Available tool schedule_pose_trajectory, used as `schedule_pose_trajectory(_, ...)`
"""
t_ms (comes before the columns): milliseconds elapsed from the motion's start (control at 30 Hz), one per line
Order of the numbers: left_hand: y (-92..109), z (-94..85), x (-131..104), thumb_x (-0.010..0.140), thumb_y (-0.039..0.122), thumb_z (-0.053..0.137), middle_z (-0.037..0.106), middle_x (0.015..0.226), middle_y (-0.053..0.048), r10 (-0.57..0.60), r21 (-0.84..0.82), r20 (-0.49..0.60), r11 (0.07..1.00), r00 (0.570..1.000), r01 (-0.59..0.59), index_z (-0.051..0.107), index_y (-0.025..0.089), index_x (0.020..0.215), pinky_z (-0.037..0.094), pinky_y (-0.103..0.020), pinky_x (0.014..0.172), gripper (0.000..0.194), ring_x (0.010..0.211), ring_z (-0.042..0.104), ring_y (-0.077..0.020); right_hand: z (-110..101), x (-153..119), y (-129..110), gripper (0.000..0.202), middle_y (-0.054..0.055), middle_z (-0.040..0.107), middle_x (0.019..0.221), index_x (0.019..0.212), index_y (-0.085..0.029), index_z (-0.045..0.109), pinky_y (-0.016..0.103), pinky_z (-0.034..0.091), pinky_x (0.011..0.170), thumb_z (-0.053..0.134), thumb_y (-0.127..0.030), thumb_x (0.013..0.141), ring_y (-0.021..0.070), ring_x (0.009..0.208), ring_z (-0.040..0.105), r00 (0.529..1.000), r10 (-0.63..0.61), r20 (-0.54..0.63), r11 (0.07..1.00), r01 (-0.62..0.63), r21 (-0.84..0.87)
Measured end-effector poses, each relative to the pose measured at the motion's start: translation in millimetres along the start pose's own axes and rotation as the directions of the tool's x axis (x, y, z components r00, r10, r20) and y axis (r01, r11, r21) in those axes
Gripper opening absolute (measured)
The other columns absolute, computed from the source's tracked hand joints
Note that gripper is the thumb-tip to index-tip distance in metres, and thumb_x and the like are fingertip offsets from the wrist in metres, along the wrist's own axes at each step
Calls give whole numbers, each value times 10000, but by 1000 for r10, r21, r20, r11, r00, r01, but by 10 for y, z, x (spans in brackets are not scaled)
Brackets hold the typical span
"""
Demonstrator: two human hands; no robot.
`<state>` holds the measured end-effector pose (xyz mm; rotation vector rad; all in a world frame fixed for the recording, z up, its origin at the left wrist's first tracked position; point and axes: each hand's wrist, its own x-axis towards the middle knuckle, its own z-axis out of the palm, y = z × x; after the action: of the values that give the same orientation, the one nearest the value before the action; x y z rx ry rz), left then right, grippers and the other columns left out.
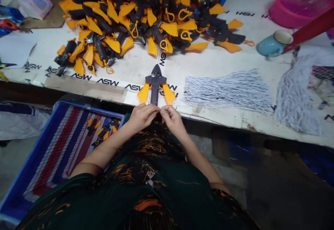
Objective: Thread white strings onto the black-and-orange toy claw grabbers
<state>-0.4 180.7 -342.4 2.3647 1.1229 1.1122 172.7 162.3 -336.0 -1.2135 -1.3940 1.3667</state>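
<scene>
A black tool with two orange handles (156, 85) lies at the near edge of the white table (208, 63), its tip pointing away from me. Just below it, my left hand (142, 116) and my right hand (171, 118) meet at the fingertips. Both pinch something small and thin between them; it is too small to identify. A bundle of thin white strings (229, 90) lies to the right of the tool. A large heap of the same black and orange tools (146, 17) covers the far part of the table.
A blue-rimmed striped bin (56, 150) at my lower left holds a few of the tools. A teal cup (273, 42), a pink basin (300, 5) and a red bar (310, 28) sit at the far right. More white strings (297, 94) lie at the right.
</scene>
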Motion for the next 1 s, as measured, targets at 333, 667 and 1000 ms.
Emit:
schedule_pose_trajectory(333, 145, 79, -22, 910, 281, 558, 648, 681, 25, -377, -231, 83, 893, 922, 386, 610, 188, 916, 429, -196, 556, 107, 560, 581, -100, 26, -92, 94, 169, -39, 509, 673, 862, -224, 530, 252, 369, 562, 509, -357, 963, 105, 545, 444, 966, -235, -107, 930, 191, -313)
schedule_pose_trajectory(667, 236, 114, 43, 800, 230, 590, 593, 573, 53, -558, -469, 241, 650, 794, 598, 573, 187, 782, 419, -170, 507, 50, 490, 542, -77, -53, -69, 166, 153, -32, 507, 692, 839, -234, 516, 264, 378, 561, 523, -342, 947, 110, 546, 442, 923, -384, -15, 887, 364, -285)
schedule_pose_trajectory(1000, 40, 4, 3, 973, 274, 508, 745, 846, -39, -90, -39, 79, 995, 993, 93, 650, 194, 977, 511, -230, 700, 163, 720, 701, -140, -76, -41, 55, 248, -56, 506, 658, 926, -230, 522, 257, 408, 610, 536, -476, 952, 115, 590, 498, 997, -39, 72, 997, 34, 67)
